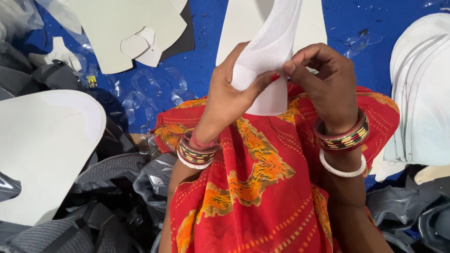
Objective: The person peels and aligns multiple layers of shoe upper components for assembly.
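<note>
At the centre of the frame, both hands meet on a white mesh fabric strip [267,51] that runs up from the fingers toward the top edge. The left hand [229,100] wraps the strip's lower part, its grip clamped on the cloth with the thumb laid across the front; the right hand [323,79] pinches the strip's edge, fingertips pressed together on the fabric just beside the left thumb. Each wrist carries red and gold bangles [344,138], with a white bangle below them on the right forearm. Under the hands lies a red and orange patterned cloth [253,187], draped over the person's lap and filling the lower middle of the frame. Behind the strip, a cream-coloured flat cut piece [234,28] lies on the blue floor covering [206,61]. More cream cut shapes [122,28] lie in the upper left, a large one [42,145] sits at the left edge, and a stack of white curved pieces [422,89] is on the right. Grey mesh parts [112,182] are heaped in the lower left.
</note>
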